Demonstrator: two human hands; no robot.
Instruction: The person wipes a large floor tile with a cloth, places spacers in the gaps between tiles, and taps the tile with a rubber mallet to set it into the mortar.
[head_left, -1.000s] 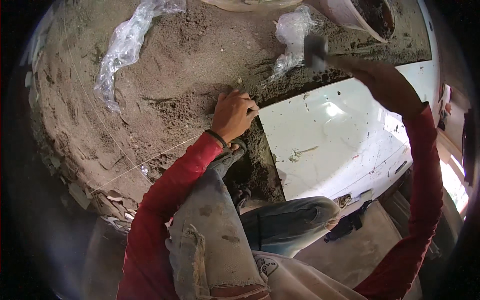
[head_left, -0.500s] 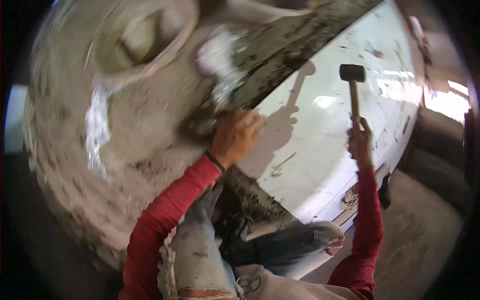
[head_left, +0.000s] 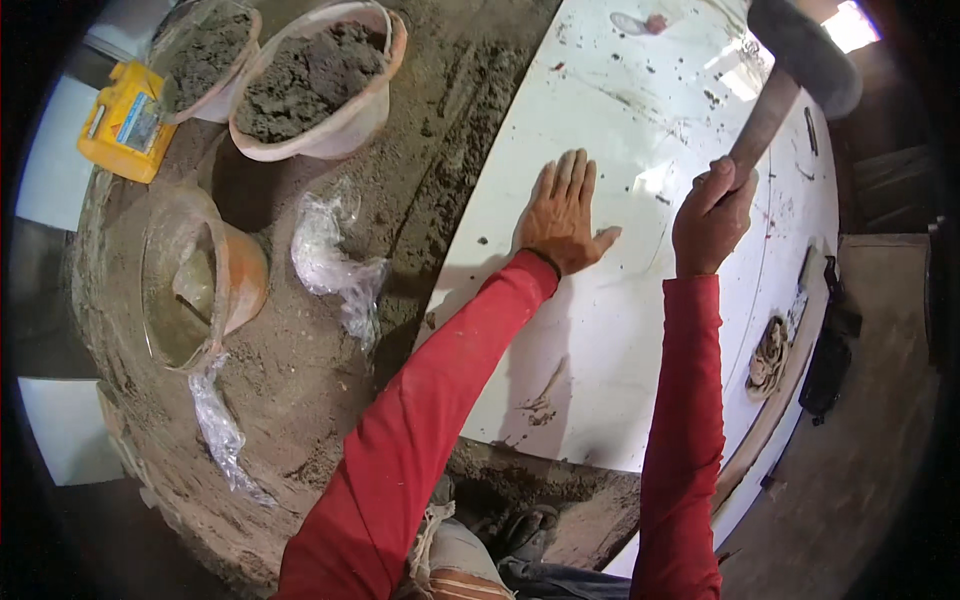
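Note:
My left hand (head_left: 563,212) lies flat, fingers together, on a large white tile (head_left: 640,330) set in grey mortar. My right hand (head_left: 712,215) grips the wooden handle of a rubber mallet (head_left: 800,55), whose dark head is raised above the tile's far right part. Both arms wear red sleeves. The tile's surface carries specks and smears of mortar.
Left of the tile is a sandy mortar bed (head_left: 300,340). On it stand a bowl of grey mortar (head_left: 315,85), a second bowl (head_left: 200,55), a bowl of water (head_left: 195,285), crumpled plastic bags (head_left: 335,265) and a yellow box (head_left: 120,125). A rag (head_left: 770,355) lies by the tile's right edge.
The view has swung over the tile. My left hand moved from the tile's edge to lie flat on its surface. My right hand keeps the mallet raised.

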